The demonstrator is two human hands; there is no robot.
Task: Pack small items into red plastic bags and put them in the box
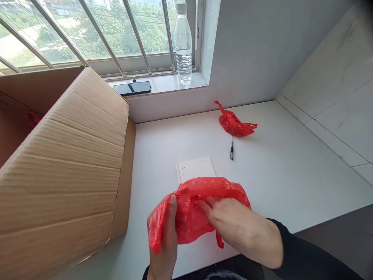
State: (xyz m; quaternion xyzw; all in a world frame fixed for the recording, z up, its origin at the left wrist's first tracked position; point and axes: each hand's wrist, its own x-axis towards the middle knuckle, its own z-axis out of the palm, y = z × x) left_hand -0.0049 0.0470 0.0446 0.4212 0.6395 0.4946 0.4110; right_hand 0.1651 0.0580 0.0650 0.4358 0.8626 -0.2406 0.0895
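A red plastic bag (192, 229) is held open above the front of the white table. My left hand (167, 227) grips its left side, with the thumb over the rim. The fingers of my right hand (230, 216) reach down into the bag's mouth, so their tips are hidden. Something small and shiny shows just beside them inside, too small to name. Behind the bag lies a white notebook (196, 168) with a few handwritten marks, partly covered by the bag.
To the left stands a large open cardboard box (67, 167) with something red inside. A second red plastic bag (234, 124), bunched up, and a pen (232, 151) lie farther back on the table (291, 167). On the windowsill are a phone (132, 88) and a water bottle (183, 50).
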